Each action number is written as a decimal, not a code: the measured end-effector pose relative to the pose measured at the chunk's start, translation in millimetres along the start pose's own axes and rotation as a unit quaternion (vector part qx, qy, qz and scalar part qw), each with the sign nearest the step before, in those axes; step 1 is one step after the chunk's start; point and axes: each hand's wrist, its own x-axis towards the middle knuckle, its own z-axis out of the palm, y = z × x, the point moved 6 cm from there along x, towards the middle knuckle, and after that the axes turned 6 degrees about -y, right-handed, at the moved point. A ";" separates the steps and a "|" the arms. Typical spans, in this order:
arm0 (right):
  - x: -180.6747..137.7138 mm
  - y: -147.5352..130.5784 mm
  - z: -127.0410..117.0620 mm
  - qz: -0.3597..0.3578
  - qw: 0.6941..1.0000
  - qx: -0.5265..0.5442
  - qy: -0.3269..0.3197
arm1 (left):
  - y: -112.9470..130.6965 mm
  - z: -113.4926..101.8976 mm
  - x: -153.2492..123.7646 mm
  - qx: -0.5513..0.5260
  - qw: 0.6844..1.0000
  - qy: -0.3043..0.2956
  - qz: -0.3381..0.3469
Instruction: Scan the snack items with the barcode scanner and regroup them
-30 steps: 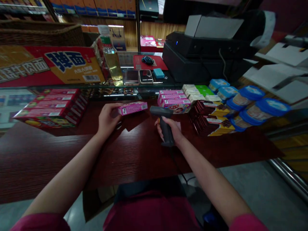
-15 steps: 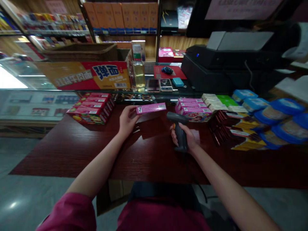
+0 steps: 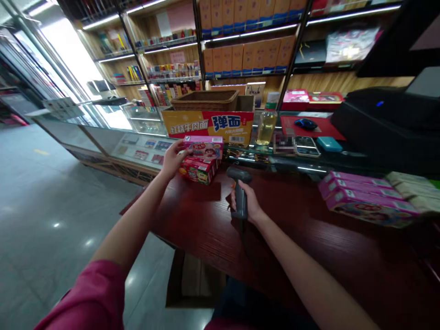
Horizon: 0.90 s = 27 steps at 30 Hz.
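Observation:
My left hand [image 3: 174, 159] grips the left end of a pink snack box [image 3: 206, 147], its picture side facing me. The pink box is over the red snack boxes [image 3: 197, 171] at the counter's left; whether it rests on them I cannot tell. In my right hand [image 3: 250, 201] is a black barcode scanner [image 3: 241, 195], held upright by its handle above the dark wooden counter [image 3: 206, 229]. Its head points left, toward the boxes. More pink boxes [image 3: 367, 197] lie in a row at the right.
Behind the boxes stand a noodle carton [image 3: 209, 121] with a wicker basket [image 3: 205, 99] and a bottle of yellow liquid [image 3: 267, 123]. Two phones, one a silver phone [image 3: 307, 146], lie on the glass ledge. An open cardboard box [image 3: 199, 279] sits below the counter edge.
My left hand has carried the pink box left to the red boxes and turned its picture side toward me. The scanner stays in my right hand. The view has swung left.

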 end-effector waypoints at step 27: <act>29.8 8.6 -5.7 -0.015 0.998 0.061 0.011 | -76.7 7.0 80.7 -0.076 0.992 -0.085 -0.060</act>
